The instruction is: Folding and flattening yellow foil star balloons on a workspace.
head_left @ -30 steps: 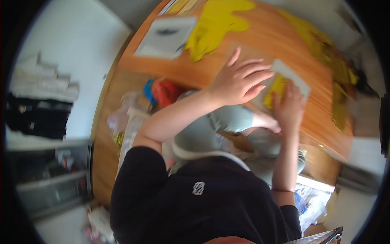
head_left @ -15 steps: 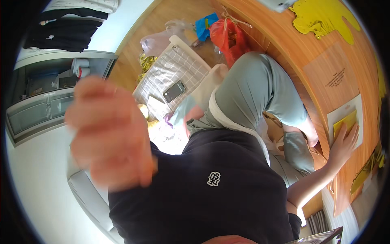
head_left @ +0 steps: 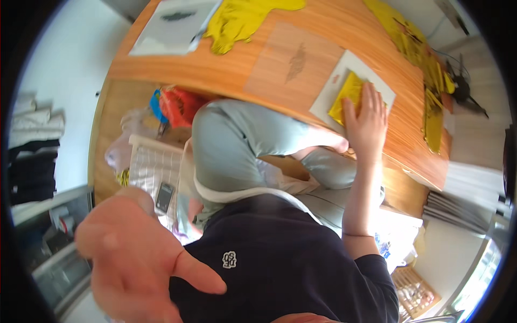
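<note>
My right hand [head_left: 368, 121] lies flat with its fingers stretched over a folded yellow foil piece [head_left: 347, 96]. That piece rests on a white card [head_left: 326, 98] on the wooden desk [head_left: 215, 72]. Large in the lower left, my left hand [head_left: 132, 255] is raised off the desk, its palm showing and its thumb stretched out. Nothing is seen in it; its other fingers are foreshortened and partly blurred. Beside the card, a clear sheet with dark print [head_left: 274, 59] lies on the desktop.
Crumpled yellow foil [head_left: 245, 21] and a white sheet [head_left: 172, 35] lie farther left on the desk, more yellow foil [head_left: 433, 116] at its right end. Below stand a red bag [head_left: 180, 105] and a checked-cloth surface [head_left: 156, 161] bearing a phone [head_left: 164, 197].
The view has turned toward the desk. My left hand, a blurred fist before, now shows its palm with the thumb out. My right hand stays on the yellow foil piece.
</note>
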The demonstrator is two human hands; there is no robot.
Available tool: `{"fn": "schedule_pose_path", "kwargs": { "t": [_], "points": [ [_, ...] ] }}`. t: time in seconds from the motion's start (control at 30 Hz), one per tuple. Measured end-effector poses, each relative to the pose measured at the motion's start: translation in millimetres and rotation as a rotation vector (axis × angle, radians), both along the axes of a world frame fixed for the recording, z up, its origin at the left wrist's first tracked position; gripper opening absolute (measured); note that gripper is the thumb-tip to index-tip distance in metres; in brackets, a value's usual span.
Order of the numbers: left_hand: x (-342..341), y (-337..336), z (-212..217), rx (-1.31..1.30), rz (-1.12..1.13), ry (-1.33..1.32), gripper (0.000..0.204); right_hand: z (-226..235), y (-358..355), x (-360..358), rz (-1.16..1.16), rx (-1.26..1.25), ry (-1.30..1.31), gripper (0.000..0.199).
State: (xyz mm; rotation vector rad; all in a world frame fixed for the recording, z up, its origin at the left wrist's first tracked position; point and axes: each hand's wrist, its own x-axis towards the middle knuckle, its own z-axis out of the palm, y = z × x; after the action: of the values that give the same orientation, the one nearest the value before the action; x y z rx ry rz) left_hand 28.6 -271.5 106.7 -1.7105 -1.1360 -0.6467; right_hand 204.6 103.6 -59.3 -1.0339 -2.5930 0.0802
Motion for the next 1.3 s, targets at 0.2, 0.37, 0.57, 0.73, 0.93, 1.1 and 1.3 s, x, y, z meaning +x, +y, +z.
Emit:
{"fn": "schedule_pose_path", "kwargs": {
  "t": [0.2, 0.37, 0.57, 0.73, 0.93, 1.1, 1.3],
  "points": [
    [-52.3, -43.0, -139.8, -0.176, 0.277, -0.973, 0.026, 10.2, -3.3, 4.6, -0.035, -0.016, 0.024, 0.072],
    [-97.5, -327.5, -391.5, -0.482, 1.433, -1.328, 0.101, 21.2, -15.7, -12.5, 0.008, -0.087, 0.120, 0.071],
    [22.7, -348.7, -470.4, -0.686, 1.307, -1.321, 0.115, 18.1, -2.7, 13.9, -0.047, 0.005, -0.005, 0.072],
    [-37.6, -283.9, -444.8, -0.981, 0.907, -1.521, 0.080, 8.3, 3.7, 23.8, 0.006, -0.022, 0.148, 0.074],
    [-143.3, -62.2, -439.1, -0.959, 0.387, -1.189, 0.071, -5.5, -7.7, -2.7, 0.027, -0.083, 0.187, 0.079],
    [-155.8, 15.7, -428.2, -0.855, 0.171, -1.031, 0.064, -5.9, -1.6, 9.6, -0.011, -0.073, 0.228, 0.080],
    [-154.6, 37.2, -392.0, -0.645, 0.110, -0.912, 0.056, -4.9, -1.5, 3.6, 0.001, -0.119, 0.214, 0.083]
  ]
}}
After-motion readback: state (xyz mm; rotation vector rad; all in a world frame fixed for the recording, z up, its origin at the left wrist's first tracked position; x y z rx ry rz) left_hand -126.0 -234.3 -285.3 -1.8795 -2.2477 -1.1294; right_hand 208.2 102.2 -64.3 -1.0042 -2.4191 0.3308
